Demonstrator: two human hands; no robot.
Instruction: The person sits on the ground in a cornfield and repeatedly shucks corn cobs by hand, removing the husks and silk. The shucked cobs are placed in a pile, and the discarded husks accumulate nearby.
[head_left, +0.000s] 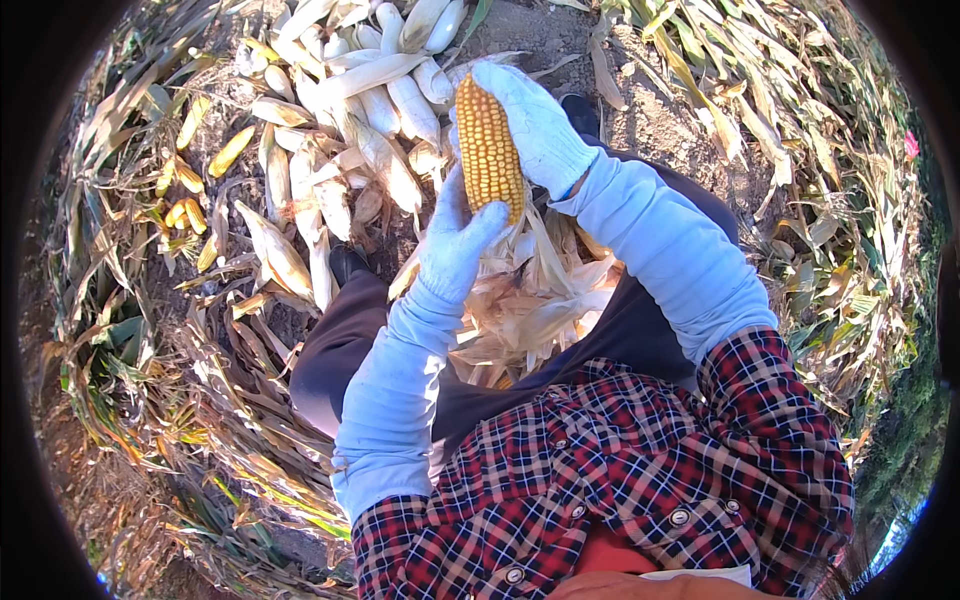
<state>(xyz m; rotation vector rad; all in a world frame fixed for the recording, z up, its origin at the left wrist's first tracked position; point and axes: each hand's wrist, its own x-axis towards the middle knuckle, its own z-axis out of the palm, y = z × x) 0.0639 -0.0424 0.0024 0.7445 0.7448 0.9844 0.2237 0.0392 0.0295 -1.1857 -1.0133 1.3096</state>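
A bare ear of yellow corn (489, 146) is raised before me, its kernels uncovered and its length nearly upright in the picture. My left hand (454, 244), in a white glove, grips its lower end with the thumb across the kernels. From the upper right, my right hand (534, 124), gloved in white too, wraps the top of the ear; most of its fingers are hidden behind it. Loose pale husks (532, 300) lie below the hands, between my legs.
Beyond my hands lies a heap of ears still in husk (382, 105). Several small husked ears (231, 151) are scattered at the left. Dry corn stalks and leaves (810, 112) cover the ground at the right, with more stalks (225, 405) at the lower left.
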